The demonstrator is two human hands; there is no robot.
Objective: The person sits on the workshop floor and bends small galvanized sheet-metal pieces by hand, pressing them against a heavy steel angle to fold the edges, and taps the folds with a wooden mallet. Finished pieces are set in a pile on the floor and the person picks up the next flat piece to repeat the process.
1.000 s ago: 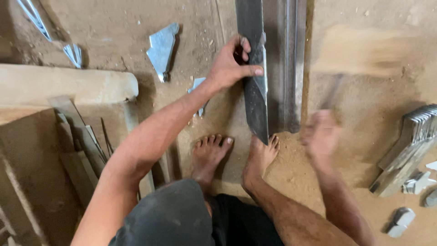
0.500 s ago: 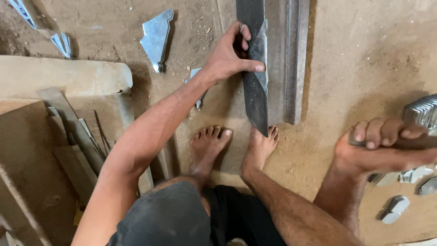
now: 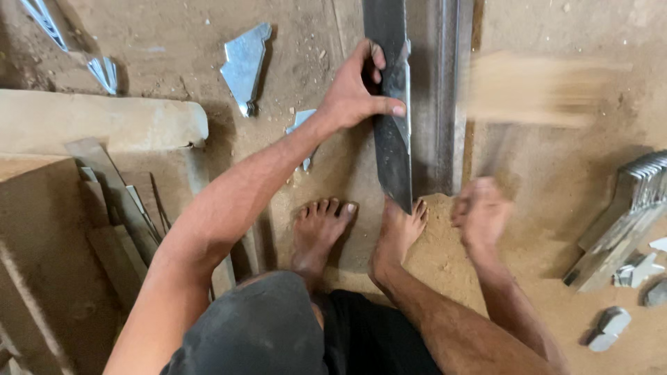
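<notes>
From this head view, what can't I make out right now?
- Right hand: motion-blurred; its grip cannot be read.
- Wooden mallet: smeared to a tan streak, so its shape and where it meets the work are unclear.
- Metal strip under the left hand: its far end is cut off by the top edge.
- Stacked metal pieces: cut off by the right edge.

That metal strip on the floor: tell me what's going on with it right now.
A person squats barefoot on a dusty floor. The left hand grips a long dark metal strip, holding it against a grey metal bar. The right hand is blurred in motion, swinging a wooden mallet beside the bar. Cut metal pieces lie to the left, and a stack of metal plates sits at the right.
</notes>
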